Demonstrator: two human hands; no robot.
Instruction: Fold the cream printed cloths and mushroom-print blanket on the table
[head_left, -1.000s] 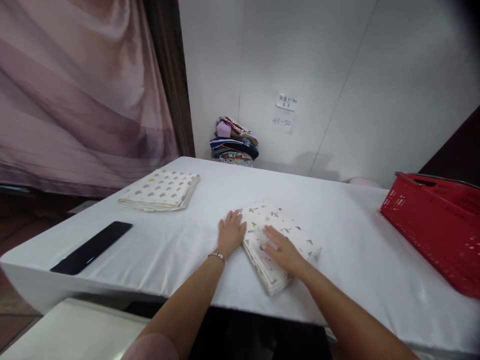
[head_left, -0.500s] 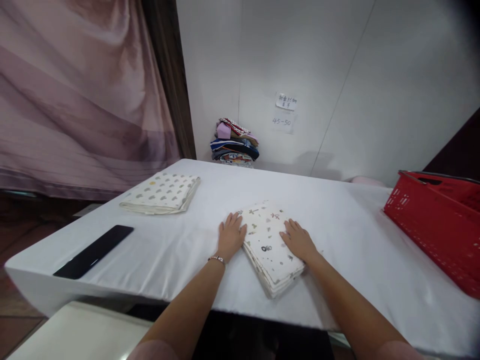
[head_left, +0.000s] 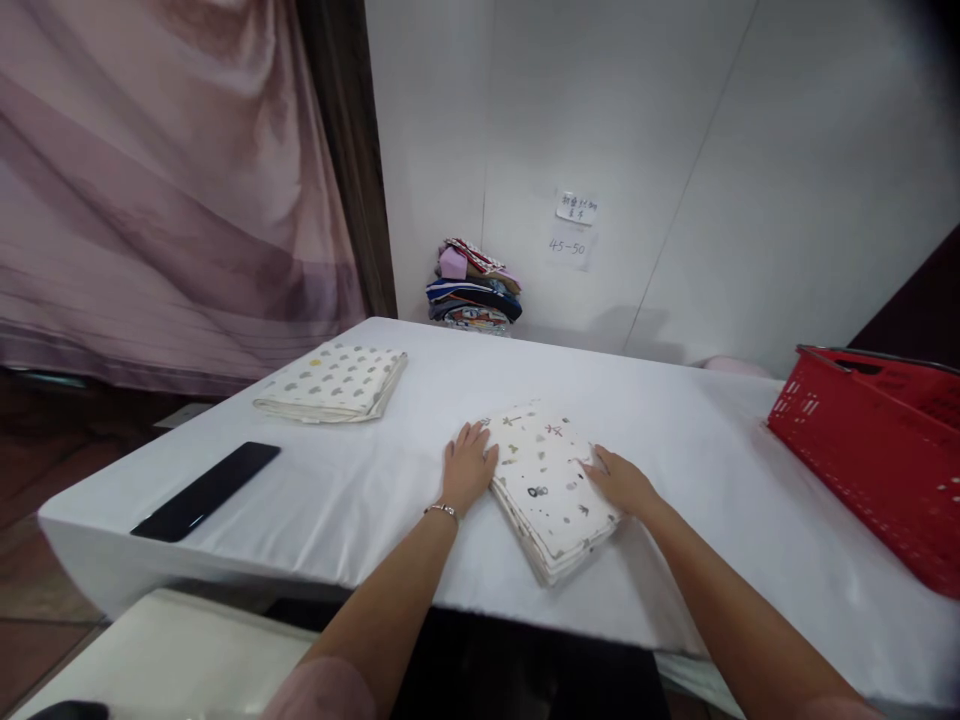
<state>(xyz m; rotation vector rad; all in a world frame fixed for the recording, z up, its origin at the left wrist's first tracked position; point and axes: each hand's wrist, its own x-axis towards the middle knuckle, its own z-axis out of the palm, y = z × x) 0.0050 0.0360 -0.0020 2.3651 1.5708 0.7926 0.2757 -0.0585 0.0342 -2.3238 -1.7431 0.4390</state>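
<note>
A folded white cloth (head_left: 551, 490) with small printed motifs lies at an angle near the table's front edge, its layers showing along the near side. My left hand (head_left: 469, 465) rests on its left edge, fingers stretched and slightly apart. At the right edge, my right hand (head_left: 622, 482) pinches the cloth, thumb on top; some of its fingertips are hidden. Farther left lies another folded white cloth (head_left: 334, 383), printed with grey shapes and one yellow one, away from both hands.
A white cover drapes the table (head_left: 360, 490). A black phone-like slab (head_left: 210, 492) lies at front left. On the right stands a red plastic basket (head_left: 862, 430). Folded fabrics (head_left: 474, 287) are stacked by the wall, below paper notes (head_left: 571, 230). A pinkish curtain (head_left: 172, 180) hangs at left.
My right hand has gone from lying flat on the cloth to pinching its right edge. The left hand stays at the left edge. The view has shifted slightly.
</note>
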